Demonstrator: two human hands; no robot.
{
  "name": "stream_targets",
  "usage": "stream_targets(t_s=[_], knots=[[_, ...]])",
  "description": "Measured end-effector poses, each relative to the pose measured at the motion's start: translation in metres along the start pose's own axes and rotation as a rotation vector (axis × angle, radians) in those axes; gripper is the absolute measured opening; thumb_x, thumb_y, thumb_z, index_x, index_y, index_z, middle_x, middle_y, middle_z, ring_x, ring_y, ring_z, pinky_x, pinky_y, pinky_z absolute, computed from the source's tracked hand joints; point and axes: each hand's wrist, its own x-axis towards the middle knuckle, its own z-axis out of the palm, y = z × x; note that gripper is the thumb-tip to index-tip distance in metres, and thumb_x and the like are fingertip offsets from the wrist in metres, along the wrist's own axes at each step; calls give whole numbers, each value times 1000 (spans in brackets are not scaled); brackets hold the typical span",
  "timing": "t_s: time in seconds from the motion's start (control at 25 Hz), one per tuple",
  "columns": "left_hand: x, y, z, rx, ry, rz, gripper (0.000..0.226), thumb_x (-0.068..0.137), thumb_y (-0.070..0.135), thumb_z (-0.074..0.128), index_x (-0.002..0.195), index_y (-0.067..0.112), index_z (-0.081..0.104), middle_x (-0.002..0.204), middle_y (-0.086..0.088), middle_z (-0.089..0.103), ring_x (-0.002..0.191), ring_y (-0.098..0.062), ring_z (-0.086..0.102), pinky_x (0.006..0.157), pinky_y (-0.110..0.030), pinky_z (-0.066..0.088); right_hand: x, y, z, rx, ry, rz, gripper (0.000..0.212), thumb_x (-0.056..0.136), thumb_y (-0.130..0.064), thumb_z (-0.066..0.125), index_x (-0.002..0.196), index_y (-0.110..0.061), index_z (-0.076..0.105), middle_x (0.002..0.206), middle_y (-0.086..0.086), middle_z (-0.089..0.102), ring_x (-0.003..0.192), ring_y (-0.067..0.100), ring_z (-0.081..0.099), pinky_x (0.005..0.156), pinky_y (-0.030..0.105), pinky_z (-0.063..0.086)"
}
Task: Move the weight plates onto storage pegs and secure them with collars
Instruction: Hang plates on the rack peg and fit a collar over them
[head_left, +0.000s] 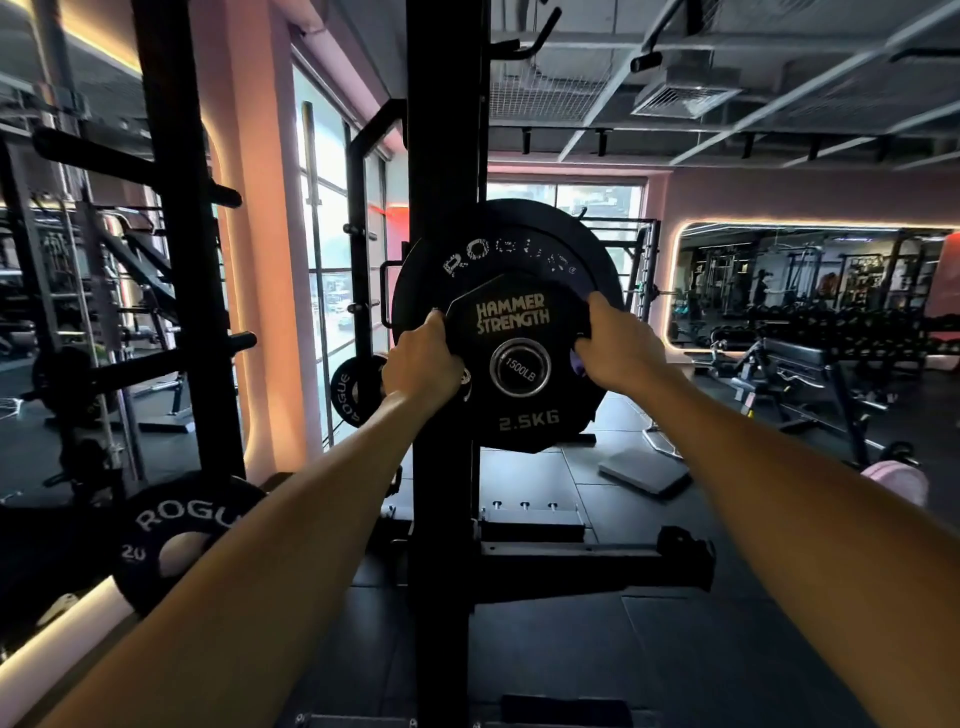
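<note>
Both hands' fingers clamp 2.5KG plate edges: left hand, right hand; plate on peg.

Plates stacked on a rack peg

The 2.5 kg plate sits on the storage peg in front of a larger Rogue plate, beside the rack upright; left hand and right hand flank it.

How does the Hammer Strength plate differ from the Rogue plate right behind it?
The Hammer Strength plate is smaller and many-sided; the Rogue plate is larger and round. The former is gripped at its edges by the left hand and right hand; the latter sits untouched behind. Both are black, on one peg.
</note>
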Motion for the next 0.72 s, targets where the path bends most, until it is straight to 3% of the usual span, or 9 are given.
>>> stream_targets(t_s=[0.12,0.32,0.52,0.72], knots=[[-26,11,-25,35,3,40,27,83,2,50,109,8,49,93,-17,63,90,-41,61,66,-39,42,-31,-7,-21,-25,-22,-1,32,90,-17,51,120,-11,41,108,19,62,99,39,60,71,36,41],[-48,19,-52,60,10,29,40,84,1,49,123,12,52,99,-14,66,93,-37,63,66,-38,42,-53,-19,-40,-27,-38,-32,29,89,-16,51,116,-11,42,106,17,64,96,37,61,71,36,41],[-43,16,-82,74,60,10,33,86,5,52,118,12,53,96,-10,65,90,-33,63,64,-35,42,-45,-38,-55,-3,-17,-108,24,87,-17,52,108,-12,41,100,17,63,91,37,61,70,36,39],[-43,-15,-118,90,55,35,23,84,7,53,107,12,56,85,-4,58,80,-30,61,61,-33,44,-53,-81,-56,6,-29,-147,31,89,-20,52,118,-11,43,104,15,64,95,36,62,74,38,44]])
